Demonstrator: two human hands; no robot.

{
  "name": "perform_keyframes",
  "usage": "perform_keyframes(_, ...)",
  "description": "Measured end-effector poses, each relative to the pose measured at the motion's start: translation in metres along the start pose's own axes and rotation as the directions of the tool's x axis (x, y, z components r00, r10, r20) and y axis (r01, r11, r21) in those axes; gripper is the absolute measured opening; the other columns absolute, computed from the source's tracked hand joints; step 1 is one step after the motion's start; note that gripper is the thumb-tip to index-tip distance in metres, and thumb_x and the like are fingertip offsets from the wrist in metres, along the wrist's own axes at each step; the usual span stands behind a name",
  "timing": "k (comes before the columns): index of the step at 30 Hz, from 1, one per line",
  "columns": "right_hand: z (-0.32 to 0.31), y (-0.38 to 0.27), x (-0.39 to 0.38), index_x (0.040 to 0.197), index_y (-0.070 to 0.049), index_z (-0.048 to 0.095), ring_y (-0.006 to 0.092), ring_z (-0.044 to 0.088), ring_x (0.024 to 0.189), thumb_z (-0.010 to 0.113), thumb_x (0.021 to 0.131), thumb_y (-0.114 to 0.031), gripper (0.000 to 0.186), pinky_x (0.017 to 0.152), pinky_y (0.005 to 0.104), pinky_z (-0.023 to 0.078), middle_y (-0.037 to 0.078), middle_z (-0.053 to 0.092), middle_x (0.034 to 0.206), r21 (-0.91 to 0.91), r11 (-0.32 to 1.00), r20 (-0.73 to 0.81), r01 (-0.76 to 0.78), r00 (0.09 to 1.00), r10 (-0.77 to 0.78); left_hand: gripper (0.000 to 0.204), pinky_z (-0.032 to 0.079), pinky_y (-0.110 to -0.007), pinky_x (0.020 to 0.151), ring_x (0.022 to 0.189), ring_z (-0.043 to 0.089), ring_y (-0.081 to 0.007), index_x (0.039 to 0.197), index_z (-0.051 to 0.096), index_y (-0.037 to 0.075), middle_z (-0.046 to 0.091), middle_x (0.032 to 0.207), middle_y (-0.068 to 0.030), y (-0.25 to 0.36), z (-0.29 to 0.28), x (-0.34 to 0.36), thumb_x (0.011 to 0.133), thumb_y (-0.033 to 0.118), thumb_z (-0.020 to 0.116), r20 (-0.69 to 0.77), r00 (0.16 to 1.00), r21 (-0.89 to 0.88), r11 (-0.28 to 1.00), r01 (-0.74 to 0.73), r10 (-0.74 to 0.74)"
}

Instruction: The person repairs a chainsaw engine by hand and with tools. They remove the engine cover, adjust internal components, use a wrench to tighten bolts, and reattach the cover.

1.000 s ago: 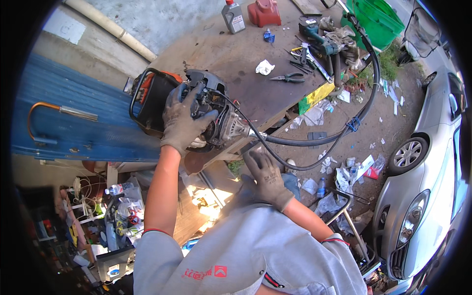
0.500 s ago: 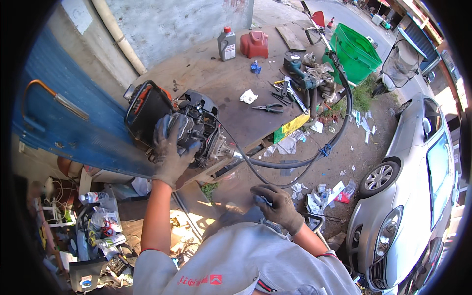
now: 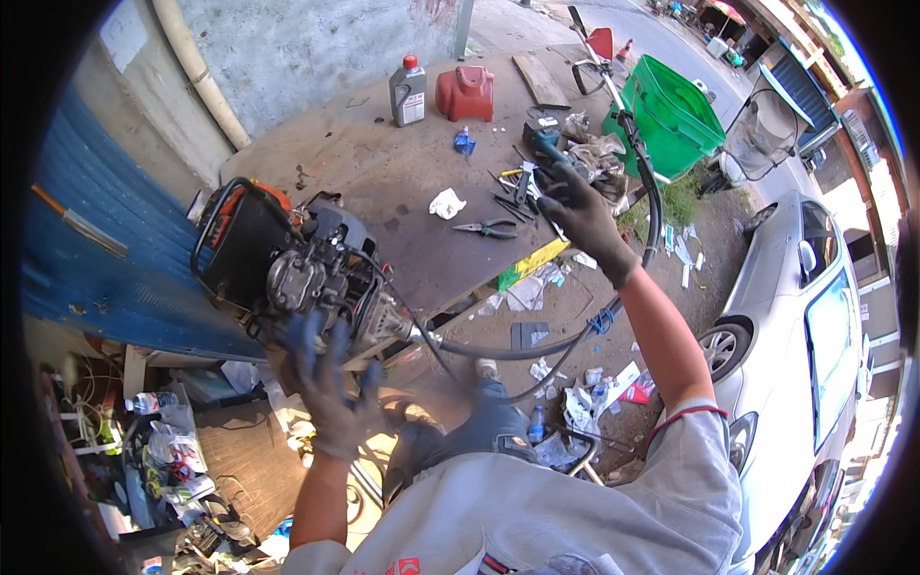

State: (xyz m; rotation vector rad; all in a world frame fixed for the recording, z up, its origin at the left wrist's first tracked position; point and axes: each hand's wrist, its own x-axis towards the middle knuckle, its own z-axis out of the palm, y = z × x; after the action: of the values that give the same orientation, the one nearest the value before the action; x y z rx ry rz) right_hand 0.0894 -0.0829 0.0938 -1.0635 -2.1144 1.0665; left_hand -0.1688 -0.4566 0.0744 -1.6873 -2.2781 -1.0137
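A small engine point(image 3: 321, 273) with a black frame and orange parts sits at the table's left. A flexible black shaft point(image 3: 537, 351) runs from it and curves up to a long pole. My left hand point(image 3: 335, 407), gloved and blurred, is off the engine's near side with fingers spread and nothing in it. My right hand point(image 3: 589, 220), in a dark glove, reaches over the hand tools beside a teal power tool point(image 3: 544, 142); its fingers are apart and I see nothing held. Near it lie pliers point(image 3: 489, 229) and a white crumpled wad point(image 3: 447, 203).
Farther back on the table point(image 3: 364, 144) stand a grey bottle point(image 3: 408, 93) with a red cap and a red plastic can point(image 3: 467, 94). A green bin point(image 3: 671, 120) is beyond the right edge. A silver car point(image 3: 795, 355) is at right; clutter point(image 3: 172, 441) fills the lower left.
My left hand has come off the engine and drawn back toward me. My right hand has moved from in front of my body up and forward to the tools.
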Motion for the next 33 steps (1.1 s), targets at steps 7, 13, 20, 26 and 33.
perform_keyframes(7, 0.032, 0.136, 0.241, 0.145, 0.008, 0.049, 0.0339, 0.071, 0.091, 0.088, 0.079, -0.04, 0.091, 0.081, 0.044, 0.055, 0.022, 0.073, 0.101, -0.175, 0.98, 0.049, -0.099, 0.993, 0.109, 0.074, 0.025, -0.065, 0.12, 0.15, 0.025, -0.0515, 0.153, 0.055, 0.018, 0.029, 0.166, -0.0234, 0.058, 0.127, -0.03, 0.092, 0.059, 0.067, 0.261, 0.957, 0.153, 0.984, 0.088, -0.127)
perform_keyframes(13, 0.109, 0.251, 0.372, 0.158, 0.014, 0.025, 0.043, 0.053, 0.139, 0.094, 0.068, -0.046, 0.129, 0.113, 0.0427, 0.044, 0.036, 0.052, 0.149, -0.177, 0.978, -0.028, -0.108, 0.994, 0.104, 0.068, 0.027, -0.064, 0.12, 0.149, 0.029, -0.0474, 0.149, 0.058, 0.015, 0.032, 0.166, -0.0167, 0.066, 0.147, -0.041, 0.092, 0.049, 0.07, 0.187, 0.933, 0.342, 0.911, 0.231, -0.307)
perform_keyframes(20, 0.147, 0.319, 0.46, 0.156, 0.01, 0.03, 0.0411, 0.048, 0.143, 0.095, 0.067, -0.034, 0.12, 0.118, 0.0424, 0.038, 0.031, 0.048, 0.154, 0.015, 0.995, -0.046, 0.098, 0.994, -0.097, 0.063, 0.029, -0.061, 0.121, 0.15, 0.031, -0.0432, 0.146, 0.062, 0.014, 0.036, 0.164, -0.0149, 0.088, 0.151, -0.032, 0.093, 0.048, 0.068, 0.181, 0.884, 0.442, 0.838, 0.319, -0.432)
perform_keyframes(26, 0.138, 0.363, 0.5, 0.14, 0.005, 0.054, 0.0309, 0.068, 0.11, 0.094, 0.071, -0.029, 0.087, 0.097, 0.0397, 0.052, 0.02, 0.069, 0.126, 0.059, 0.995, -0.048, 0.074, 0.996, -0.072, 0.063, 0.03, -0.06, 0.121, 0.151, 0.031, -0.0422, 0.145, 0.063, 0.015, 0.036, 0.165, -0.014, 0.088, 0.15, -0.013, 0.092, 0.047, 0.069, 0.158, 0.93, 0.457, 0.86, 0.229, -0.332)
perform_keyframes(33, 0.126, 0.349, 0.497, 0.121, 0.002, 0.069, 0.0174, 0.069, 0.089, 0.09, 0.078, -0.028, 0.056, 0.08, 0.0328, 0.055, 0.011, 0.076, 0.107, 0.042, 0.999, 0.203, 0.029, 0.979, -0.037, 0.059, 0.034, -0.06, 0.119, 0.136, 0.046, -0.0403, 0.138, 0.065, 0.01, 0.05, 0.152, -0.0143, 0.093, 0.148, -0.014, 0.087, 0.038, 0.072, 0.129, 0.88, 0.351, 0.851, 0.391, -0.457)
